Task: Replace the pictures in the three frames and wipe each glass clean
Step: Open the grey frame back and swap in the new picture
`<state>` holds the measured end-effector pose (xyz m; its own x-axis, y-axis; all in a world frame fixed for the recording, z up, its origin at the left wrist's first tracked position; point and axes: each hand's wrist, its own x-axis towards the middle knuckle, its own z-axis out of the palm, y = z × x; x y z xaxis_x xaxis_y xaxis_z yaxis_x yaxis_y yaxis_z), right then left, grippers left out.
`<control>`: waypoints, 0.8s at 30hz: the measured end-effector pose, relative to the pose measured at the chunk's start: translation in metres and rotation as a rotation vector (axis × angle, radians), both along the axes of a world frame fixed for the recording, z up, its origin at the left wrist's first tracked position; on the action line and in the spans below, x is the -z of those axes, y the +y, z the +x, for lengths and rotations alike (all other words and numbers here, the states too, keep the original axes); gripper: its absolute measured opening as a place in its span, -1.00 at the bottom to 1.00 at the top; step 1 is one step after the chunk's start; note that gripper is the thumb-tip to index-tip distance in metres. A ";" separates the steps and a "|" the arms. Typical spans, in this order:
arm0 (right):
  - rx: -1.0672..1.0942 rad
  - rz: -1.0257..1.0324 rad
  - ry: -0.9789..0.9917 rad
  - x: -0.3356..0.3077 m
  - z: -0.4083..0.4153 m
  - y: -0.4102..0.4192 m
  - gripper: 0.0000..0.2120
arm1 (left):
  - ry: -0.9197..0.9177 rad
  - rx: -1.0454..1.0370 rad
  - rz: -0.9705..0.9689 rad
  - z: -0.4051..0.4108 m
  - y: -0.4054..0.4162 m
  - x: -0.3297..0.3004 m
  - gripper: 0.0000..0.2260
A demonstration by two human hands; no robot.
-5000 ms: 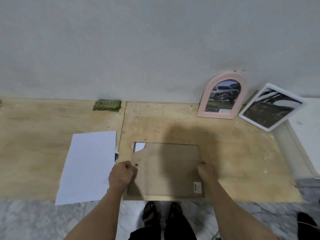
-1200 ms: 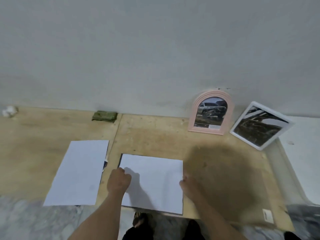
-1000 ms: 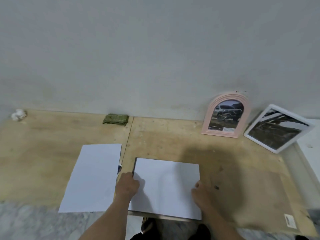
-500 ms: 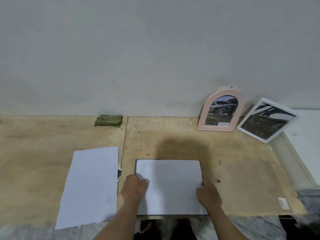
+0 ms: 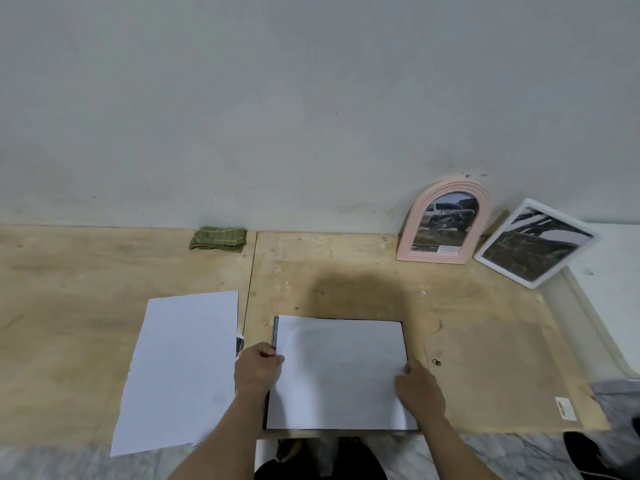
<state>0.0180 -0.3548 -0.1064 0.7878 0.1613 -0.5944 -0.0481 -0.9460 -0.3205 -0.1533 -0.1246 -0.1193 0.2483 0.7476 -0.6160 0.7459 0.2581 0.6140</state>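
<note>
Head view looks down on a plywood floor (image 5: 346, 271) that meets a grey wall (image 5: 311, 98); near the front edge lies a dark frame (image 5: 274, 332), face down, with only thin strips of it showing along the left and bottom sides; a white sheet (image 5: 341, 372), blank side up, lies on it and covers almost all of it; the left hand (image 5: 256, 370) is at the sheet's left edge, fingers curled in and the thumb meeting them right at the paper's edge, seemingly pinching it, though whether they grip the sheet alone or the frame too I cannot tell; the right hand (image 5: 419, 389) rests on the sheet's right edge, fingers loosely bent and pressed down on the paper, not closed around anything; just to the left lies a second white sheet (image 5: 180, 368), also blank side up, with a small corner of a printed picture (image 5: 240, 344) peeking out from under its right edge; to the right of the frame a brown backing board (image 5: 502, 372) lies flat with a small white label near its front corner; against the wall stand a pink arched frame (image 5: 445, 221) holding a car photo and, just beside it, a white frame (image 5: 535, 242), tilted, with a dark photo; a folded green cloth (image 5: 217, 239) lies by the wall, well apart from the hands.
</note>
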 end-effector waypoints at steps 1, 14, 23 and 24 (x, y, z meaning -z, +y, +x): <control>-0.011 0.005 -0.006 0.000 0.001 -0.001 -0.91 | 0.002 0.002 0.007 -0.001 -0.001 -0.001 -0.78; -0.042 0.165 0.152 -0.020 0.007 -0.012 -0.81 | -0.255 -0.127 -0.116 -0.041 -0.002 -0.036 -0.73; -0.107 0.401 0.381 -0.035 -0.008 0.035 -0.89 | -0.494 -0.332 -0.351 -0.106 0.011 -0.066 -0.87; -0.100 0.430 0.387 -0.038 -0.013 0.045 -0.91 | -0.506 -0.383 -0.336 -0.116 0.011 -0.066 -0.88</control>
<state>0.0054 -0.3097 -0.0681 0.4953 0.5138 -0.7005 -0.1552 -0.7411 -0.6533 -0.2698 -0.1138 -0.0531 0.3224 0.6295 -0.7070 0.2100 0.6807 0.7018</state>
